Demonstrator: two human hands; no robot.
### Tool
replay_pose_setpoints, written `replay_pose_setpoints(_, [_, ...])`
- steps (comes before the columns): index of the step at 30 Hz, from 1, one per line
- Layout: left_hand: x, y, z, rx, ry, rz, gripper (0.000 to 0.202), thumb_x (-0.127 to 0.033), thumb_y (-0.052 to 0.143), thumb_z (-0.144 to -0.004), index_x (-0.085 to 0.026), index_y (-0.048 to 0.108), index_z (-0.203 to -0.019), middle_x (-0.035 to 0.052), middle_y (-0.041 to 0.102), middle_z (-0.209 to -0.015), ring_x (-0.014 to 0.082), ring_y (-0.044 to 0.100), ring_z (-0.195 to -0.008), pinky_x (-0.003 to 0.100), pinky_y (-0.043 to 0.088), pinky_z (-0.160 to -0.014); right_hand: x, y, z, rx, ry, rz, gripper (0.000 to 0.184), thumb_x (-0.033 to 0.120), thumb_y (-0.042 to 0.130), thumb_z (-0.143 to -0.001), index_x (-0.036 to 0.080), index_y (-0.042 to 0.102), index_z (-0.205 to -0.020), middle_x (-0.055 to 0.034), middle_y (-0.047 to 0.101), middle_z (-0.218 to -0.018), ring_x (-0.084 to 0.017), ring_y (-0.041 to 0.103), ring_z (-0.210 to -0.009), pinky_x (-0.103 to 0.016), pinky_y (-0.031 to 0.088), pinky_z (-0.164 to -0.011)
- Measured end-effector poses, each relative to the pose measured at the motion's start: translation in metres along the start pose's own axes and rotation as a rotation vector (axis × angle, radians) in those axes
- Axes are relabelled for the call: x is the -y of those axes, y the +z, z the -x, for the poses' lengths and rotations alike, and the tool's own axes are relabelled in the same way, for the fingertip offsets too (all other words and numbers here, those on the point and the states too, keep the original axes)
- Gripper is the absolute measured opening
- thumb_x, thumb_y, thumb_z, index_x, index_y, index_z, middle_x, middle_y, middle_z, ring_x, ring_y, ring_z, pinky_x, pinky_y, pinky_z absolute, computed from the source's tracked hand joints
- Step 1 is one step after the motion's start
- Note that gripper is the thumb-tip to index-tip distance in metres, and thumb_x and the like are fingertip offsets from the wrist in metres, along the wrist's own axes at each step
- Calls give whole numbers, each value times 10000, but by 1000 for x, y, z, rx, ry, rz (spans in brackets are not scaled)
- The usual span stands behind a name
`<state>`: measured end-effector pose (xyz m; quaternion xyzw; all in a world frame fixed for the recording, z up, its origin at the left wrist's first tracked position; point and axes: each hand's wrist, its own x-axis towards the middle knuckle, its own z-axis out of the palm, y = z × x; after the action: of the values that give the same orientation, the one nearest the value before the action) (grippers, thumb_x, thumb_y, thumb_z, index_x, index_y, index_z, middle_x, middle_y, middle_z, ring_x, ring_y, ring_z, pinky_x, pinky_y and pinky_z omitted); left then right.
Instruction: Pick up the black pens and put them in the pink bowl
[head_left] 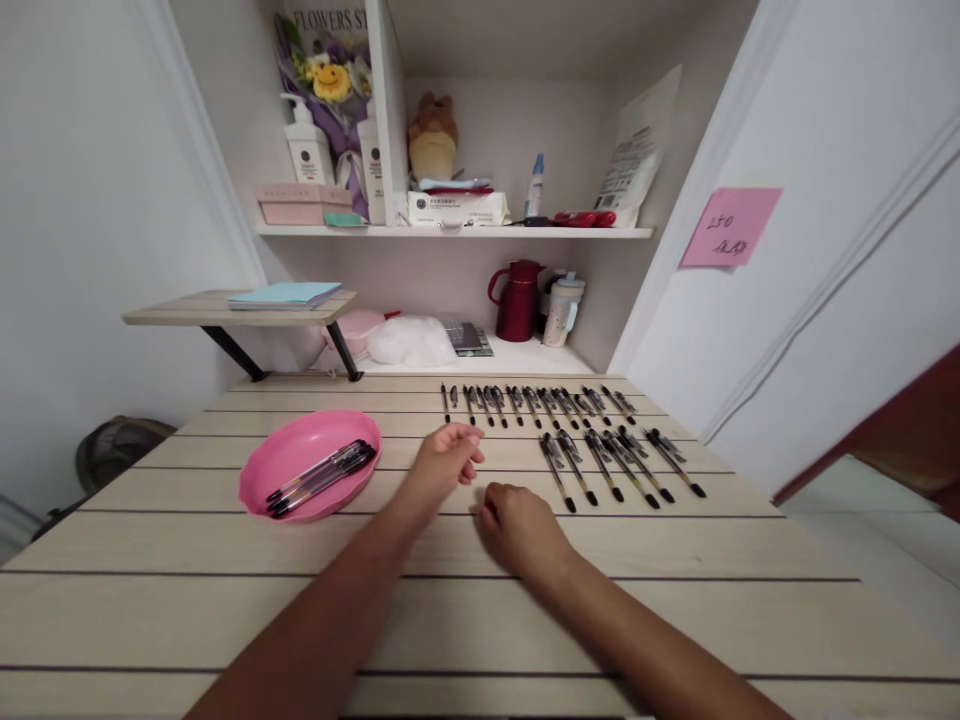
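Observation:
My left hand (448, 458) hovers over the middle of the table, its fingers loosely bent and slightly apart, with nothing visible in them. Just right of it, my right hand (525, 525) rests on the tabletop curled into a fist; the inside of that fist is hidden. Beyond both hands lies a back row of black-ended clear pens (532, 405). A nearer group of similar pens (615, 468) is spread to the right of my right hand. Short dark pieces resembling caps (454, 397) lie beside them. On the left, a pink bowl (259, 465) holds several pens (322, 478).
A small raised stand (180, 308) with blue paper (285, 295) is at the back left. Behind the table are a white plastic bag (411, 342), a red jug (519, 302) and a light tumbler (564, 310). A pink note (731, 228) hangs on the right panel.

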<state>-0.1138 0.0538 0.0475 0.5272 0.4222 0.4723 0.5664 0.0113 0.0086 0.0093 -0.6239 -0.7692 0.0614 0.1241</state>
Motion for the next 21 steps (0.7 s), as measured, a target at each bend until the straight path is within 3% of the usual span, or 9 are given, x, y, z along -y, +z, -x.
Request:
replay_pose_setpoints(3, [-28,-49,-5,-30,91,-379,289,-311,556,-700,-141,599,-929,44,636,-767,124,572,-661,235,425,-627,1,9,-3,-15,-5,-15,231,308,391,-858,183,571,-786,-60,660,-822,-165,586,-738,-251,295,-584])
replay_pose_setpoints(6, [-43,-111,-4,-127,171,-1058,324,-278,492,-738,-162,602,-1020,86,623,-1050,204,553,-971,293,387,-837,-1,15,-1,-29,-27,-40,224,304,381,-866,190,559,-791,-48,652,-841,-157,581,-753,-253,298,-598])
replay_pose_setpoints(7, [-45,-130,-2,-179,116,-1289,342,-260,477,-741,-159,597,-1046,106,602,-1101,229,535,-1016,312,369,-863,-2,16,0,-31,-33,-45,222,303,381,-865,192,557,-788,-45,650,-841,-156,579,-753,-254,296,-599])
replay_pose_setpoints(8, [-44,-147,0,-204,-23,-1486,346,-243,477,-734,-143,601,-1041,138,593,-1112,251,539,-1012,326,373,-848,-2,16,0,-32,-34,-48,221,304,381,-865,195,556,-784,-42,649,-838,-156,577,-751,-255,293,-597])
replay_pose_setpoints(9, [-42,-162,3,-186,-196,-1621,330,-229,477,-727,-132,612,-1012,163,603,-1079,263,562,-962,335,391,-803,-2,16,0,-33,-30,-48,218,303,383,-864,196,554,-782,-40,648,-835,-156,576,-748,-257,290,-594])
replay_pose_setpoints(10, [-38,-173,5,-174,-279,-1653,294,-204,498,-700,-110,635,-943,185,631,-990,277,591,-871,344,407,-741,-2,16,0,-33,-27,-47,213,302,387,-862,197,554,-782,-40,648,-834,-157,575,-746,-258,286,-590])
replay_pose_setpoints(13, [-26,-189,11,-147,-372,-1672,217,-161,493,-675,-114,654,-811,175,660,-855,276,606,-752,330,405,-642,-1,15,-1,-44,-27,-41,195,295,395,-854,199,551,-790,-39,647,-830,-159,573,-737,-262,274,-578])
replay_pose_setpoints(21, [-19,-189,8,-135,-338,-1623,270,-269,407,-768,-154,650,-792,135,668,-881,236,604,-780,286,386,-630,-5,19,1,-90,-47,-64,190,287,404,-849,197,538,-750,-28,642,-796,-145,559,-711,-257,253,-566])
